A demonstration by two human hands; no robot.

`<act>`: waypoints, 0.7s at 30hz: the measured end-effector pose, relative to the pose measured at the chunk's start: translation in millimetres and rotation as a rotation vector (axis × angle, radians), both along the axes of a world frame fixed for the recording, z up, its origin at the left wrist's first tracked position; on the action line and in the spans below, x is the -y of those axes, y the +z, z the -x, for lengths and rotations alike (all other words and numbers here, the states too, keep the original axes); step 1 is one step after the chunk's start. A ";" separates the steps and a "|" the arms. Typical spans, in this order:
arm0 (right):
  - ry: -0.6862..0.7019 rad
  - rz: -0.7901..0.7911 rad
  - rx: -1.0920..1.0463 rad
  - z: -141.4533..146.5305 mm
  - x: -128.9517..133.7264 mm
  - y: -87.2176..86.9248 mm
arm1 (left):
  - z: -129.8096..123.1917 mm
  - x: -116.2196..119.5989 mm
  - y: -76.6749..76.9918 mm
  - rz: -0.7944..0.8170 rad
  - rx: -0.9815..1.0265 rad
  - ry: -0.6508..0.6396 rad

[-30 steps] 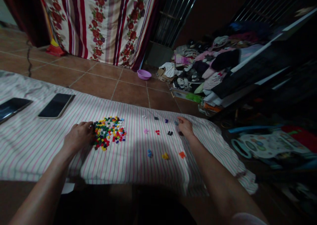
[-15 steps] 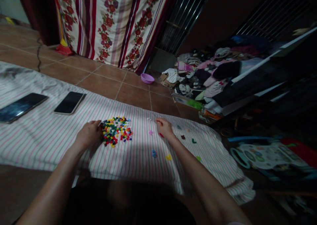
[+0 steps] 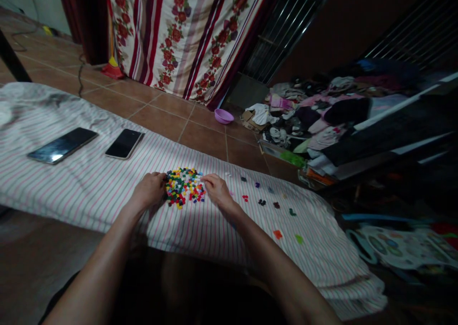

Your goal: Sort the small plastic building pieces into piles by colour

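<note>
A pile of small multicoloured plastic pieces (image 3: pixel 185 185) lies on the striped cloth (image 3: pixel 171 229). My left hand (image 3: pixel 150 190) rests at the pile's left edge, its fingers curled together by a dark piece; what they hold is too small to name. At the pile's right edge is my right hand (image 3: pixel 217 190), thumb and fingers pinched close, their contents unclear. Sorted by colour, small groups lie further right, among them red pieces (image 3: pixel 245 198), black pieces (image 3: pixel 262 202), orange pieces (image 3: pixel 277 234) and lime green pieces (image 3: pixel 298 239). My right hand and forearm partly cover other groups.
Two dark-screened devices, a larger one (image 3: pixel 63 145) and a phone (image 3: pixel 124 143), lie left of the pile. Beyond the cloth, a purple basin (image 3: pixel 223 117) stands on the tiled floor, near heaped clothes (image 3: pixel 311 110). A patterned curtain (image 3: pixel 179 38) hangs behind.
My right hand has moved left from the sorted groups to the pile, uncovering the red pieces. My left hand stays by the pile. The view has shifted left.
</note>
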State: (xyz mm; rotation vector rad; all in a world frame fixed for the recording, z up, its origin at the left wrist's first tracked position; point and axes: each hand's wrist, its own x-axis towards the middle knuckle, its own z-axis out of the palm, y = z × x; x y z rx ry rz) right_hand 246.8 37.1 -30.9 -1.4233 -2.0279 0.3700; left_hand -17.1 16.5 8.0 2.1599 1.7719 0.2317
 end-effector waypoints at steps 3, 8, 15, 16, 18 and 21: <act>0.022 0.031 0.030 14.7 0.0 4.1 | -0.8 0.7 0.6 0.001 -0.025 -0.021; 0.101 0.031 0.107 41.9 1.4 9.7 | -1.4 -0.5 -1.8 -0.006 -0.017 -0.040; 0.174 0.017 0.262 69.7 -2.3 13.4 | -0.3 -4.2 -8.1 -0.010 -0.005 -0.063; 0.174 0.022 0.289 71.9 -3.1 14.5 | -0.3 -4.5 -8.4 -0.013 0.001 -0.067; 0.177 0.038 0.341 75.6 -4.3 17.6 | -0.4 -4.9 -8.8 -0.020 0.011 -0.074; 0.164 0.082 0.422 80.4 -5.6 24.0 | -0.4 -5.4 -9.6 -0.020 0.009 -0.079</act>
